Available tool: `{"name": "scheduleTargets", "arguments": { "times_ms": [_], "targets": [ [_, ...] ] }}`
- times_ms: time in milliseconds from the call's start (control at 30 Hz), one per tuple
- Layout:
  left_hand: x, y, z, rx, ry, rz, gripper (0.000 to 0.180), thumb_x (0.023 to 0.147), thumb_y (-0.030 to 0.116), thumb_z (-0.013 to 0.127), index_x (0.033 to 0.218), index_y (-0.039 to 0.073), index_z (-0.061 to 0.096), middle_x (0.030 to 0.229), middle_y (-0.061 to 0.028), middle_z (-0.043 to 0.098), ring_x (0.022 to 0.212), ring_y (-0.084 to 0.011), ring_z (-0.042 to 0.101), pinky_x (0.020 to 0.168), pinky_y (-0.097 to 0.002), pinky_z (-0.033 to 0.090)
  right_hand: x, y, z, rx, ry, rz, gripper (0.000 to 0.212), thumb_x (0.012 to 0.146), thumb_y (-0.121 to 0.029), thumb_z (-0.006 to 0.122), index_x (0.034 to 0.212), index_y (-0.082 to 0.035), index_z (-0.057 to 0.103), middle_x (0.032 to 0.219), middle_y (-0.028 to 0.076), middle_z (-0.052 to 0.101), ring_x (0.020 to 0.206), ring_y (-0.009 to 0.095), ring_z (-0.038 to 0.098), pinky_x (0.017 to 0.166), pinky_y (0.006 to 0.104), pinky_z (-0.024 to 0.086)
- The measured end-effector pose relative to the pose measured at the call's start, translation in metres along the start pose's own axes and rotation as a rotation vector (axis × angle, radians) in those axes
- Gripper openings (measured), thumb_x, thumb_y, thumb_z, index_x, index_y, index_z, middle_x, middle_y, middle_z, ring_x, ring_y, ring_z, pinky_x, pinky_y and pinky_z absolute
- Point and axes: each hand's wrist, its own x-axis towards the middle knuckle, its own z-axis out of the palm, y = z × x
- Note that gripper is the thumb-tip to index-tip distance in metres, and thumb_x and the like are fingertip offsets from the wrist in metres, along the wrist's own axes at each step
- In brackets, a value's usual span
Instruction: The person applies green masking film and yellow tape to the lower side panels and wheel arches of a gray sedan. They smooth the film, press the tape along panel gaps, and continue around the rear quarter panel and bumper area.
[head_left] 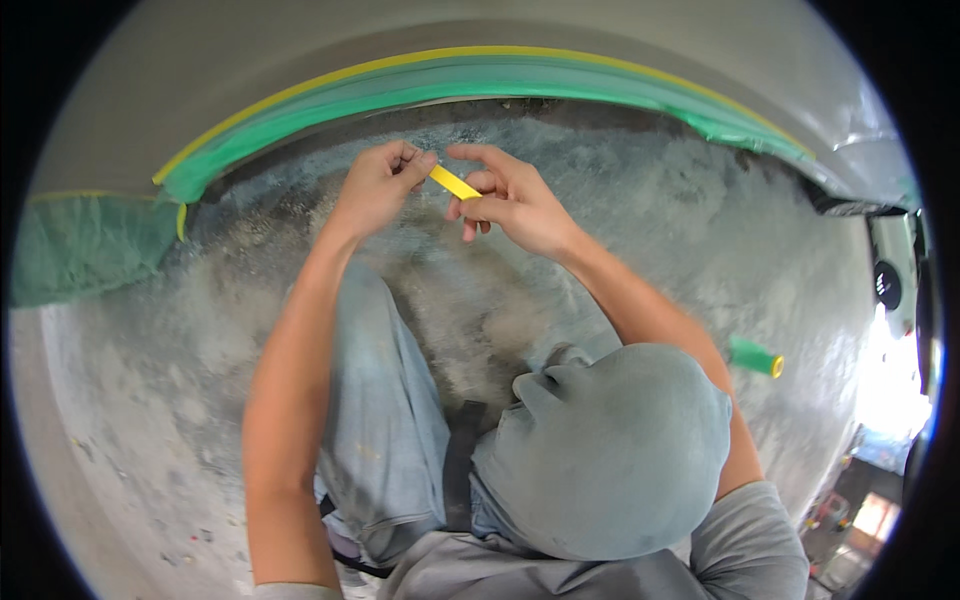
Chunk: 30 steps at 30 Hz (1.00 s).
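Observation:
A short strip of yellow masking tape is stretched between my two hands, in front of me and above the floor. My left hand pinches its upper left end between thumb and fingertips. At the lower right end, the thumb of my right hand presses the tape against the curled fingers, while the index finger reaches out toward my left hand. Beyond both hands, green masking film runs along the lower edge of a grey vehicle body panel. A line of yellow tape borders the film's top.
More green film hangs at the left, with a loose yellow tape end beside it. A roll of green masking film lies on the stained concrete floor to my right. My bent knees are below my hands.

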Motion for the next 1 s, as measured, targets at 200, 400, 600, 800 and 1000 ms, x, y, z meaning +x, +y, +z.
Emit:
{"name": "scheduleTargets", "arguments": {
  "times_ms": [200, 400, 600, 800, 1000],
  "targets": [
    [0.023, -0.013, -0.020, 0.094, 0.504, 0.113, 0.034, 0.096, 0.035, 0.078, 0.094, 0.001, 0.080, 0.080, -0.0098, 0.076, 0.073, -0.0192, 0.069, 0.070, -0.0361, 0.053, 0.003, -0.001, -0.069, -1.253, 0.144, 0.002, 0.036, 0.109, -0.026, 0.062, 0.140, -0.008, 0.066, 0.072, 0.008, 0.070, 0.063, 0.014, 0.068, 0.060, 0.0362, 0.055],
    [0.041, -0.026, -0.008, 0.125, 0.707, 0.258, 0.039, 0.081, 0.040, 0.090, 0.093, 0.004, 0.082, 0.088, -0.0116, 0.080, 0.079, -0.0272, 0.076, 0.076, -0.0394, 0.058, 0.017, 0.002, -0.132, -0.839, 0.465, 0.147, 0.033, 0.100, -0.031, 0.075, 0.101, 0.002, 0.079, 0.065, 0.007, 0.068, 0.055, 0.012, 0.064, 0.055, 0.0296, 0.051],
    [0.038, -0.011, 0.004, 0.178, 0.740, 0.200, 0.028, 0.084, 0.029, 0.084, 0.089, 0.003, 0.078, 0.085, -0.0126, 0.078, 0.081, -0.0268, 0.074, 0.079, -0.0401, 0.057, 0.029, 0.015, -0.147, -0.870, 0.547, 0.138, 0.040, 0.097, -0.037, 0.078, 0.090, 0.002, 0.080, 0.066, 0.007, 0.070, 0.057, 0.013, 0.064, 0.060, 0.0303, 0.052],
    [0.044, 0.007, 0.012, 0.211, 0.927, 0.224, 0.024, 0.079, 0.025, 0.087, 0.081, 0.002, 0.081, 0.080, -0.0192, 0.076, 0.078, -0.0380, 0.074, 0.073, -0.0469, 0.057, 0.044, 0.017, -0.152, -0.979, 0.660, 0.052, 0.042, 0.097, -0.040, 0.080, 0.092, 0.002, 0.082, 0.070, 0.007, 0.072, 0.066, 0.014, 0.068, 0.065, 0.0307, 0.053],
    [0.050, 0.001, 0.018, 0.257, 1.017, 0.260, 0.022, 0.077, 0.026, 0.087, 0.081, 0.005, 0.082, 0.081, -0.0187, 0.076, 0.080, -0.0379, 0.074, 0.076, -0.0488, 0.057, 0.051, 0.010, -0.150, -1.149, 0.776, -0.020, 0.042, 0.092, -0.042, 0.082, 0.091, 0.000, 0.084, 0.073, 0.009, 0.075, 0.071, 0.016, 0.070, 0.075, 0.0329, 0.054]
  ]
}}
